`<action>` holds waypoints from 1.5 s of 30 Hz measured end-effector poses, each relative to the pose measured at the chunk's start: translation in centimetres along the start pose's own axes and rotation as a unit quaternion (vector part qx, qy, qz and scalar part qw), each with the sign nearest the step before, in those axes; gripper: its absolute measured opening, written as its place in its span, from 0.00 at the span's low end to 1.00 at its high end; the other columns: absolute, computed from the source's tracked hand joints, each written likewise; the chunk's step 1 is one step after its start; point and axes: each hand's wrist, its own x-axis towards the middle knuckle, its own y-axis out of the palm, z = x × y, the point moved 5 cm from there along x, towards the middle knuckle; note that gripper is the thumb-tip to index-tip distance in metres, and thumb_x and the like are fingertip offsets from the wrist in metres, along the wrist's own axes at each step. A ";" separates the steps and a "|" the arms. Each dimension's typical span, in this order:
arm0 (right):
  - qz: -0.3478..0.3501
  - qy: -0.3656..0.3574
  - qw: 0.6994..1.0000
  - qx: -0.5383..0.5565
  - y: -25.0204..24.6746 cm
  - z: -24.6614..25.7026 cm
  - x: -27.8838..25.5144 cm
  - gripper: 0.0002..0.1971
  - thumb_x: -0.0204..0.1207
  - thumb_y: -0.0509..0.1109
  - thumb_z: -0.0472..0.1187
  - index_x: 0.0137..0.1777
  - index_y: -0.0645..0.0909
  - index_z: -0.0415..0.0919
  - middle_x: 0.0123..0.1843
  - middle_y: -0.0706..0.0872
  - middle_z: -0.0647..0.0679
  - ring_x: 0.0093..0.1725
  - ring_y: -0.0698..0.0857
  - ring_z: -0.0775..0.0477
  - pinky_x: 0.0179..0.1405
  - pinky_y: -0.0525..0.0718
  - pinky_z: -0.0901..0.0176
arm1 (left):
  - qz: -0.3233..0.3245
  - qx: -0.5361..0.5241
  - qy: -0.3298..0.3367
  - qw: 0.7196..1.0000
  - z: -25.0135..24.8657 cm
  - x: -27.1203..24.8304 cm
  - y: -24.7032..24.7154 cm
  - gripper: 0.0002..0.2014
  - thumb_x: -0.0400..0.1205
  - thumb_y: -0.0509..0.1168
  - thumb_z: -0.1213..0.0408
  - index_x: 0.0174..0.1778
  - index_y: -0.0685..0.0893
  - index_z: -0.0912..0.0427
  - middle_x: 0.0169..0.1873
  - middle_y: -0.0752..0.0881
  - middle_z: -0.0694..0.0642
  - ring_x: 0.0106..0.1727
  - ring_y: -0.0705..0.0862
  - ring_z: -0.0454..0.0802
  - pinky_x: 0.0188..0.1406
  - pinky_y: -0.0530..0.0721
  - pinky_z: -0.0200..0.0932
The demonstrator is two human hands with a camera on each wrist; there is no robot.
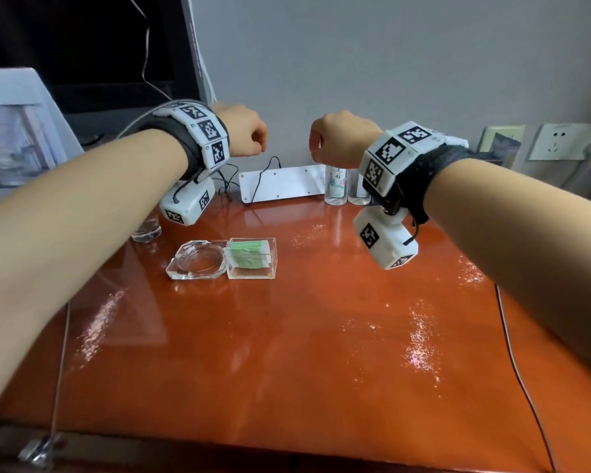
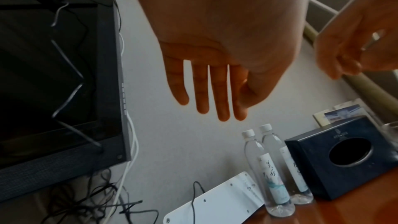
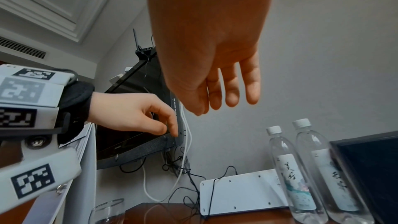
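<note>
The surface (image 1: 287,336) is reddish wood under a glossy lacquer. A thick clear glass ashtray (image 1: 198,261) and a clear hard-plastic box (image 1: 253,273) shine. Two water bottles (image 2: 253,149) are thin clear plastic with white caps; the dark tissue box (image 2: 312,168) looks matt.

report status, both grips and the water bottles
Left grip open, empty, raised over the desk. Right grip the same. Two water bottles upright at the back, untouched. Nothing between grips and bottles.

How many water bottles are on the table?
2. The left bottle stands beside the white panel, the right bottle beside the dark box, at the table's back edge.
</note>
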 end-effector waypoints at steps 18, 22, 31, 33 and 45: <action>0.268 -0.100 0.958 -0.034 11.3 8.5 0.0 0.36 0.69 0.73 0.57 0.74 0.72 0.41 0.70 0.79 0.46 0.67 0.79 0.42 0.65 0.75 0.51 | 0.323 0.031 -0.008 0.946 5.3 -8.7 12.9 0.42 0.73 0.74 0.59 0.80 0.60 0.51 0.70 0.75 0.54 0.44 0.78 0.46 0.33 0.77 0.23; 0.286 -0.092 0.954 -0.004 13.2 9.3 -0.2 0.34 0.69 0.75 0.51 0.73 0.72 0.37 0.69 0.80 0.44 0.66 0.80 0.42 0.59 0.77 0.54 | 0.314 0.014 0.003 0.949 4.9 -9.2 14.5 0.50 0.68 0.77 0.56 0.82 0.54 0.53 0.73 0.72 0.52 0.57 0.80 0.49 0.53 0.82 0.39; 0.260 -0.080 0.962 -0.025 15.4 9.1 0.7 0.30 0.70 0.76 0.48 0.68 0.77 0.33 0.64 0.84 0.41 0.62 0.84 0.42 0.59 0.81 0.54 | 0.314 0.030 0.017 0.949 4.6 -7.9 15.7 0.49 0.68 0.77 0.57 0.80 0.56 0.60 0.73 0.70 0.57 0.62 0.77 0.50 0.48 0.83 0.38; 0.264 -0.076 0.961 -0.036 15.8 9.2 0.6 0.30 0.71 0.75 0.48 0.70 0.76 0.34 0.63 0.84 0.42 0.59 0.84 0.43 0.54 0.81 0.57 | 0.314 0.034 0.025 0.949 4.7 -7.7 15.9 0.51 0.67 0.78 0.56 0.81 0.55 0.60 0.75 0.68 0.57 0.71 0.73 0.53 0.66 0.78 0.46; 0.262 -0.075 0.962 -0.027 15.7 8.7 0.3 0.26 0.69 0.76 0.44 0.66 0.77 0.35 0.57 0.83 0.42 0.48 0.81 0.45 0.44 0.79 0.59 | 0.335 0.049 0.001 0.941 4.8 -7.7 17.7 0.56 0.63 0.79 0.58 0.81 0.49 0.52 0.69 0.72 0.57 0.57 0.80 0.53 0.42 0.83 0.43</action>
